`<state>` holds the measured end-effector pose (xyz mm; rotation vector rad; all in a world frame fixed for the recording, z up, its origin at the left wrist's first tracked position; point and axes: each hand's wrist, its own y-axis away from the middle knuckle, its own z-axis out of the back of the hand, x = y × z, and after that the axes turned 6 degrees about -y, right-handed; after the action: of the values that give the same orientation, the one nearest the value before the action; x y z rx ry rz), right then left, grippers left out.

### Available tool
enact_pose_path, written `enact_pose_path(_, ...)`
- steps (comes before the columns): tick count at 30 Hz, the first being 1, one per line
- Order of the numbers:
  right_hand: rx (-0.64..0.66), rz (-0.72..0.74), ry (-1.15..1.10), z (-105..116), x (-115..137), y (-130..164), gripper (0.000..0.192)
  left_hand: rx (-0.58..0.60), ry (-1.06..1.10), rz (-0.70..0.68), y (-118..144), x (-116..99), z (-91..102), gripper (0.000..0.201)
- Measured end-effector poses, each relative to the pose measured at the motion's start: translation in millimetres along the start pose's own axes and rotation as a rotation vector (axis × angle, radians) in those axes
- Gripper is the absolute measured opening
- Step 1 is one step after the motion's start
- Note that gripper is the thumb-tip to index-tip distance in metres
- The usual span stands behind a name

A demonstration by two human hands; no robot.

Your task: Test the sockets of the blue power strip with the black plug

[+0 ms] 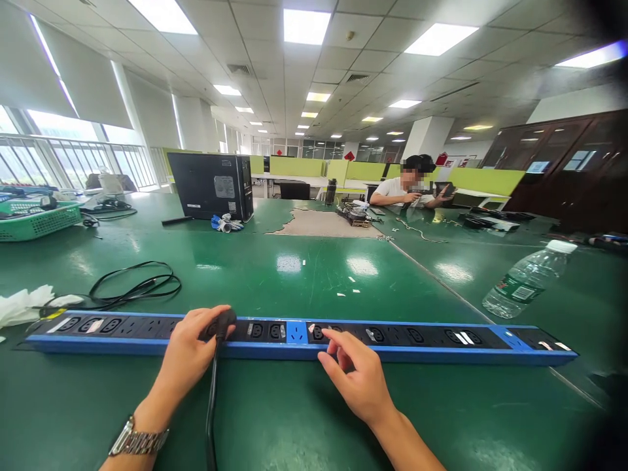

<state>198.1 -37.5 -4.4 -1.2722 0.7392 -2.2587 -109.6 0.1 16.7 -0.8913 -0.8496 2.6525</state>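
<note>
Black plug (223, 323) clamped in left hand (189, 353) fingers, pressed at socket of blue power strip (299, 340) on green desk (304, 275), 12 o'clock from wrists. Strip steadied by right hand (356, 376), fingers spread, holding nothing. Seating judged partly done; other sockets unfilled.

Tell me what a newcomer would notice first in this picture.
A long blue power strip lies across the near edge of the green table. The left hand grips a black plug at one socket, and the right hand rests fingertips on the strip. A water bottle lies tilted at right.
</note>
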Motion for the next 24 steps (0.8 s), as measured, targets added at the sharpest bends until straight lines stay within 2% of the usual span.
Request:
enact_pose_path(5, 0.0, 0.001, -0.023, 0, 0, 0, 0.025, 0.104, 0.011, 0.032, 0, -2, -0.4, 0.041)
enact_pose_path(10, 0.0, -0.002, -0.031, 1, 3, 0, 0.022, 0.149, -0.005, -0.015, -1, -4, -2.2, 0.036)
enact_pose_path(19, -0.007, 0.013, -0.017, -1, 8, -1, 0.018, 0.245, -0.056, -0.027, -4, 9, -4.5, 0.038)
enact_pose_path(24, -0.018, 0.014, -0.009, -1, 9, -2, 0.019, 0.106, -0.13, -0.1, 7, 15, -11.3, 0.043)
